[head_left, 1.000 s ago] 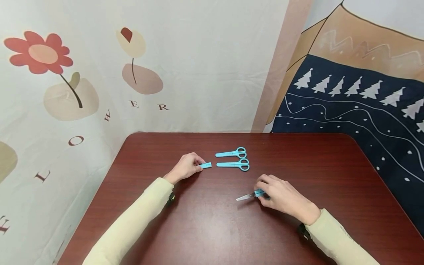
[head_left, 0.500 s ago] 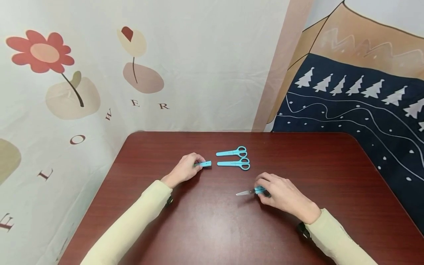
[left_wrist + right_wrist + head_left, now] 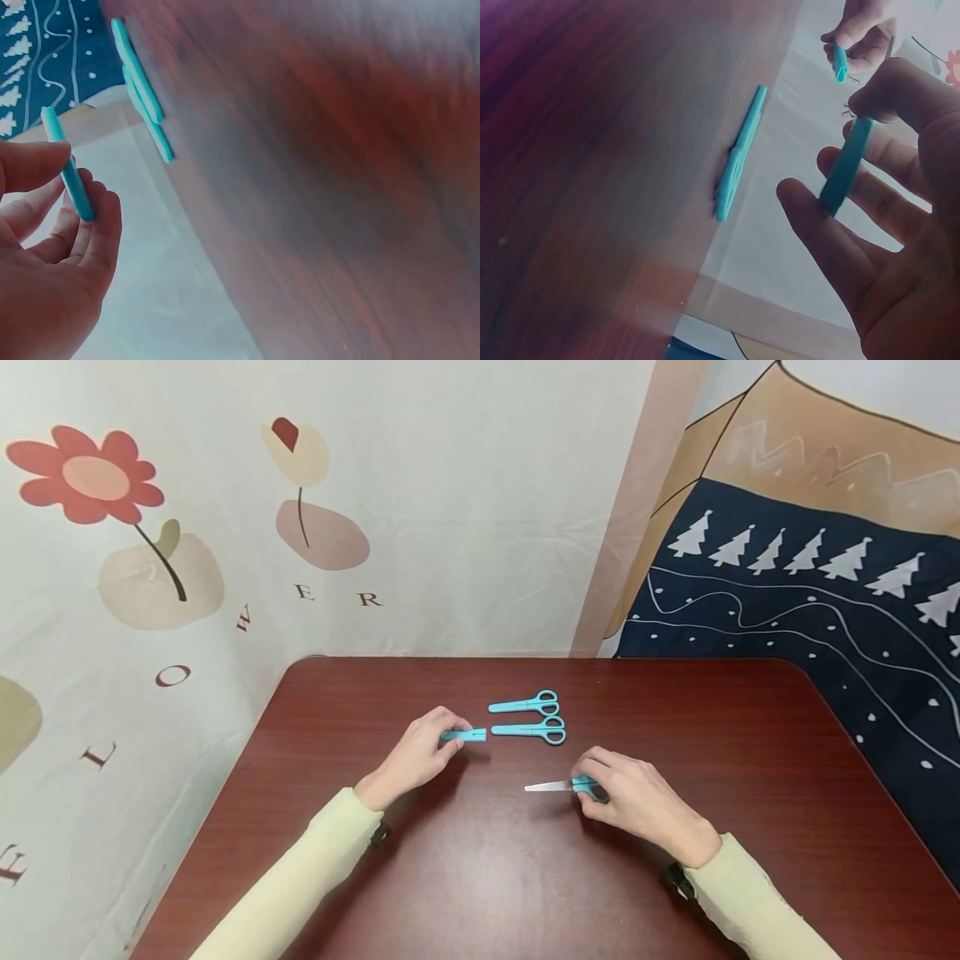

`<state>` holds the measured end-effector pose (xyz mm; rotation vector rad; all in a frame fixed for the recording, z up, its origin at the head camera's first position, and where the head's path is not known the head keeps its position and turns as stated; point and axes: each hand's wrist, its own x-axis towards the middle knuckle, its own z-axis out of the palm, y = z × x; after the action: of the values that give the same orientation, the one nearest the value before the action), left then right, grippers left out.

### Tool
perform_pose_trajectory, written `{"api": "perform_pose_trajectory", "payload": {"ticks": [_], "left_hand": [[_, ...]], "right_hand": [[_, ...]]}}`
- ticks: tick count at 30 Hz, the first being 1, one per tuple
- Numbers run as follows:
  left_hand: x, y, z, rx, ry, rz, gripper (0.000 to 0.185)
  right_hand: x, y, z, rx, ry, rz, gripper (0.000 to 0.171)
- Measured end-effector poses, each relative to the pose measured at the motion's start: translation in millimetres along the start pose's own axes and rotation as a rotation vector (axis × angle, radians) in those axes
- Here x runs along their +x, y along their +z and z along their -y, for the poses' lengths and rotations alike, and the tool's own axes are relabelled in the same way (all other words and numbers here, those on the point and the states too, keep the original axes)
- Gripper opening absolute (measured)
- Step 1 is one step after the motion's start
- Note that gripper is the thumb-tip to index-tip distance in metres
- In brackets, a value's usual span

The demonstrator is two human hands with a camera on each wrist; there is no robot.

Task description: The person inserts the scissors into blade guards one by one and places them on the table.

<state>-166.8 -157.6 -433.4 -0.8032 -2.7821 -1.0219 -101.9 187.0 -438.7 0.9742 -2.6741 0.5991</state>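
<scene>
My left hand [image 3: 420, 752] pinches the blade cap [image 3: 465, 736] mid-worktop, right hand [image 3: 637, 802] grips the bare scissors [image 3: 558, 787] nearer me w/ blade facing it; next, probably line up tip & cap.

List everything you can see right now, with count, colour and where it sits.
capped scissors: two, light blue, lying side by side at the table's far middle, blades in blue covers, handles to the right.
bare scissors: one, blue handle with an uncovered silver blade pointing left, held in the right hand.
blade cover: one, light blue, in the left hand, just left of the nearer capped pair.
table: one, dark red-brown wood.
flower cloth: one, cream with a red flower and letters, behind and to the left.
tree cloth: one, navy with white trees, to the right.
sleeves: two, pale yellow.
left hand: fingers pinch the cover.
right hand: fingers grip the scissors' handle.
</scene>
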Motion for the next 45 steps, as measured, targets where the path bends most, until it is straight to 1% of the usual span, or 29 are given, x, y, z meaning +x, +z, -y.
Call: {"api": "perform_pose_trajectory", "payload": {"ticks": [6,10,15,18,22,27,31,38,42,45], "left_hand": [[-10.9,1.7,-14.8,-0.032,0.033,-0.036,0.018],[-18.0,2.6,-20.7,-0.049,0.057,-0.056,0.020],[-26.0,4.7,-25.1,-0.081,0.067,-0.066,0.022],[-29.4,5.9,-28.2,-0.091,0.071,-0.075,0.023],[-33.1,7.0,-32.3,-0.090,0.086,-0.087,0.023],[-38.4,8.2,-35.1,-0.091,0.106,-0.099,0.024],[-41.6,9.2,-36.5,-0.094,0.117,-0.106,0.024],[-45.1,10.8,-38.9,-0.125,0.114,-0.087,0.022],[-45.9,11.6,-39.8,-0.126,0.105,-0.073,0.020],[-46.4,12.5,-39.9,-0.115,0.112,-0.073,0.021]], "right_hand": [[0.8,-1.4,3.5,0.076,0.001,-0.015,0.024],[1.4,-2.2,6.4,0.124,0.005,-0.015,0.025],[2.9,-2.9,9.0,0.149,-0.019,-0.035,0.026],[3.6,-3.1,10.6,0.146,-0.028,-0.049,0.025],[4.4,-3.0,12.6,0.114,-0.047,-0.075,0.024],[5.4,-2.4,14.7,0.069,-0.082,-0.115,0.023],[6.4,-2.6,16.3,0.056,-0.092,-0.150,0.023],[9.1,-3.1,19.4,0.042,-0.106,-0.185,0.025],[9.6,-3.0,20.3,0.047,-0.105,-0.186,0.026],[10.1,-2.7,20.9,0.052,-0.104,-0.179,0.026]]}}
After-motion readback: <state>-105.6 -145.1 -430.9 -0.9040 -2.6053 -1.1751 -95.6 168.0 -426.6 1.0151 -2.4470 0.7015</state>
